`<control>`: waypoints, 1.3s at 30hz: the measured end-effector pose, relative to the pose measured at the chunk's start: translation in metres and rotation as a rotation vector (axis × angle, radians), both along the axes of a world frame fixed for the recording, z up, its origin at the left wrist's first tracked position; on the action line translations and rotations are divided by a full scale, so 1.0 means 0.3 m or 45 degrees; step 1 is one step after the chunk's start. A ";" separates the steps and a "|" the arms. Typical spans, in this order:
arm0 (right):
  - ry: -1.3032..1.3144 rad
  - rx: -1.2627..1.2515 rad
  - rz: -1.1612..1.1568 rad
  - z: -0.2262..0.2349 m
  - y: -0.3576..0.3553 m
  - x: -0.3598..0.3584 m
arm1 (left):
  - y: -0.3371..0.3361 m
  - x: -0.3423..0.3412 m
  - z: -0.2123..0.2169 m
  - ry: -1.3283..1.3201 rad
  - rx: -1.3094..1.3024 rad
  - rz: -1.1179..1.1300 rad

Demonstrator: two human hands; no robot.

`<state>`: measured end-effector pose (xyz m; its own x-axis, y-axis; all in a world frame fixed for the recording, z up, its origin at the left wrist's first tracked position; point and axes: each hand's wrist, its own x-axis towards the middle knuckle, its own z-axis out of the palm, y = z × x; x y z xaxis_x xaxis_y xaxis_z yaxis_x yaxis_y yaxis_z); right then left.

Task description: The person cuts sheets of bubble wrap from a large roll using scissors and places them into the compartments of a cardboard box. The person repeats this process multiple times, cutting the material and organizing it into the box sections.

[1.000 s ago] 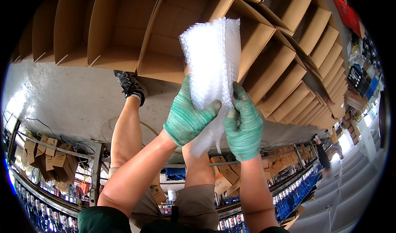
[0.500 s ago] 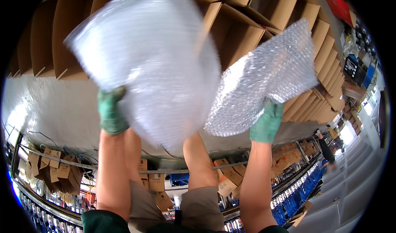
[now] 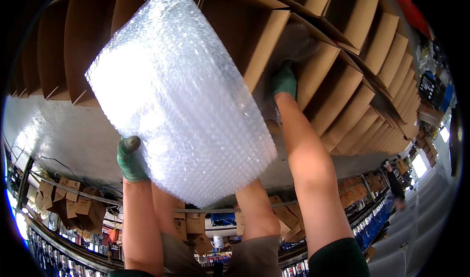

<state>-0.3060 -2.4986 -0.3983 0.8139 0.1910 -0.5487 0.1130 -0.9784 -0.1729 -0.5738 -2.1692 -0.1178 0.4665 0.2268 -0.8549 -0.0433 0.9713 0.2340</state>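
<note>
My left hand (image 3: 130,160), in a green glove, is closed on the lower left edge of a large bubble wrap sheet (image 3: 181,96), its thumb lying over the front. The sheet hangs raised in front of open cardboard boxes; whether it is one layer or several I cannot tell. My right hand (image 3: 284,82), gloved in green too, reaches inside an open cardboard box (image 3: 320,64) and grips another bubble wrap sheet (image 3: 297,41). That sheet spreads above and below the hand within the box. Shadow partly hides the right fingers.
Rows of open cardboard boxes (image 3: 90,42) stretch across the front and off to the right. Behind my legs, folded cartons (image 3: 87,206) stand by a metal rail. Blue items line a rack (image 3: 367,233) at lower right. Another person (image 3: 394,184) is far off at right.
My right hand has gone forward and up, taking its bubble wrap sheet into the box. The left hand's sheet has swung slightly down and right and looks sharper now.
</note>
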 end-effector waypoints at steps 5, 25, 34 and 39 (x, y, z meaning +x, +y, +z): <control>-0.138 -0.168 0.408 -0.229 -0.111 0.004 | 0.018 0.012 -0.009 0.019 0.073 -0.049; 0.071 0.643 -0.647 0.743 0.263 0.009 | -0.107 0.181 0.024 0.156 0.383 -0.512; 0.314 0.656 0.183 1.209 0.452 -0.238 | -0.158 0.308 0.085 -0.153 0.162 -0.529; 0.490 0.802 0.078 1.179 0.410 -0.220 | -0.159 0.295 0.093 -0.160 0.112 -0.504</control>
<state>-0.3721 -2.3755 -0.0446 0.5635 0.6030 -0.5647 -0.0175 -0.6747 -0.7379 -0.4853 -2.2170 -0.0900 0.6315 0.0790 -0.7713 0.2956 0.8951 0.3337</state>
